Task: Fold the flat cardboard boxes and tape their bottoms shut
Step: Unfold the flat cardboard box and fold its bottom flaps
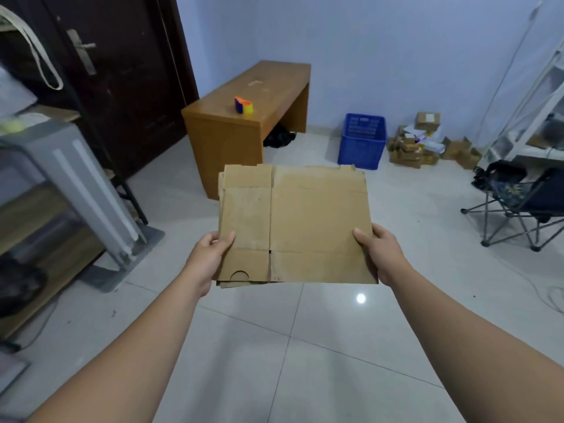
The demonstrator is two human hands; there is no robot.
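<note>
I hold a stack of flat brown cardboard boxes (305, 221) level in front of me, above the tiled floor. My left hand (213, 251) grips the stack's left edge, thumb on top. My right hand (378, 248) grips the right edge the same way. The top sheet shows fold creases and a half-round cutout near its front left corner. On the wooden desk (274, 83) ahead stands an orange, blue and yellow tape dispenser (243, 105).
A dark door (122, 71) is at the back left. A grey shelf unit (61, 184) stands on the left. A blue crate (362, 140) and a pile of small cardboard boxes (424, 145) lie by the far wall. A folding chair (518, 206) is on the right.
</note>
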